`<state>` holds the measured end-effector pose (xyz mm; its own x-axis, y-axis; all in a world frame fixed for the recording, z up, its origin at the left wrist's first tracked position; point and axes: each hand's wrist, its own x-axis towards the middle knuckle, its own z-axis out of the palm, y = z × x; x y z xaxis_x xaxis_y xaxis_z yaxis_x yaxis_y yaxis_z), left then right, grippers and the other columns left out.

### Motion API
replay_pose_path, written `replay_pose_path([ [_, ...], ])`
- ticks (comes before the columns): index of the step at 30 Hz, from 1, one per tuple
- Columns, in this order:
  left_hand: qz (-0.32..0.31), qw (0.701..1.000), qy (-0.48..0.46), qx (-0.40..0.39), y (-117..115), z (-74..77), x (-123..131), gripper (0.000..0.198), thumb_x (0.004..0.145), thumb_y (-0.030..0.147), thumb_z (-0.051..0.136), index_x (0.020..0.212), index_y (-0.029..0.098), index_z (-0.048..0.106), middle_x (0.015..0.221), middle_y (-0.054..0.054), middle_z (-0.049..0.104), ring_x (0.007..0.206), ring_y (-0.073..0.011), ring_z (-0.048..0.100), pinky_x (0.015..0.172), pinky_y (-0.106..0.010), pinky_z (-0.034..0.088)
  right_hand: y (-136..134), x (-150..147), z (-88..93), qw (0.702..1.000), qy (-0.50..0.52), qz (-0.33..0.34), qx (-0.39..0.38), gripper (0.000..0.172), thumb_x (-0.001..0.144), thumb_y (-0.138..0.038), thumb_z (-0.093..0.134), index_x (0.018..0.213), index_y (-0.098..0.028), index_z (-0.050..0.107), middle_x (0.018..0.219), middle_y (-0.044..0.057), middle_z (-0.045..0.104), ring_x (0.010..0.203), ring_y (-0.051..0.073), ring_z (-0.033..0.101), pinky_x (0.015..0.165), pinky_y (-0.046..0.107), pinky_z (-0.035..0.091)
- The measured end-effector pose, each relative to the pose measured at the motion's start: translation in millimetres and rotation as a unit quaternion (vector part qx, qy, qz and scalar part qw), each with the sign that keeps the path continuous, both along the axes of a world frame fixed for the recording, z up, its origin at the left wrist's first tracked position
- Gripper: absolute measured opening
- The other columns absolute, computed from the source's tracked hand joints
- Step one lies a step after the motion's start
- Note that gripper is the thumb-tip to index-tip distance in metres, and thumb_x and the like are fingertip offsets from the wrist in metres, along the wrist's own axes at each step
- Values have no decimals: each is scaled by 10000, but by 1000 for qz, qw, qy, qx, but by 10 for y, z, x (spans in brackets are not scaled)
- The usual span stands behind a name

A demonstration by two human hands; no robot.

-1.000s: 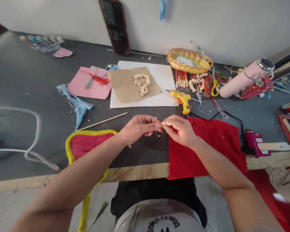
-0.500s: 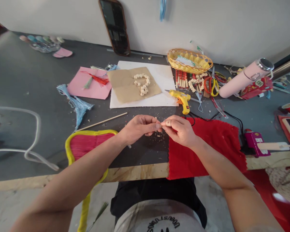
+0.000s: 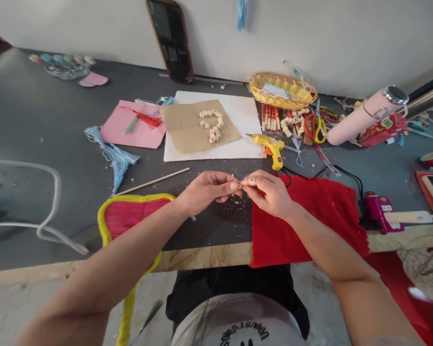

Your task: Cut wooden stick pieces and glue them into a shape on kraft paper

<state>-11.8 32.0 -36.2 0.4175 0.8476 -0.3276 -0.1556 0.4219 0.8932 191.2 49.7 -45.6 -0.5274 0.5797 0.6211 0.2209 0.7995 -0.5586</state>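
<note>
My left hand (image 3: 207,191) and my right hand (image 3: 269,192) meet fingertip to fingertip just above the dark table (image 3: 39,125). Both pinch a tiny pale piece (image 3: 240,184) between thumb and fingers; it is too small to name. Crumbs (image 3: 237,201) lie on the table under the hands. My right hand hovers at the edge of a red cloth (image 3: 310,216). A yellow glue gun (image 3: 272,148) lies just beyond the hands. Farther back, small pale pieces (image 3: 212,126) form a curved shape on brown paper (image 3: 187,129) over a white board (image 3: 243,117).
A thin wooden stick (image 3: 151,181) lies to the left, near a red fan with a yellow rim (image 3: 130,216). Pink paper (image 3: 130,129), blue tassel (image 3: 115,156), yellow basket (image 3: 283,90), scissors (image 3: 315,127), pink bottle (image 3: 364,117) and a magenta device (image 3: 380,211) surround the area.
Both hands stay pinched together at the same spot, with only a slight shift of the fingers.
</note>
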Motion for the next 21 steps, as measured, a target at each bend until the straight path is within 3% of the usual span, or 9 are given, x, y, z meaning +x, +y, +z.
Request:
replay_pose_path([
  [21,2,1000,-6,-4,9,-8,17,332,668,397,835,784,103,732,725,-58,704,496,-42,432,463,-188,291,-7,-7,32,1000,2,-2,-11,91,915,-120,576,947,-191,622,876,54,694,827,134,688,728,250,599],
])
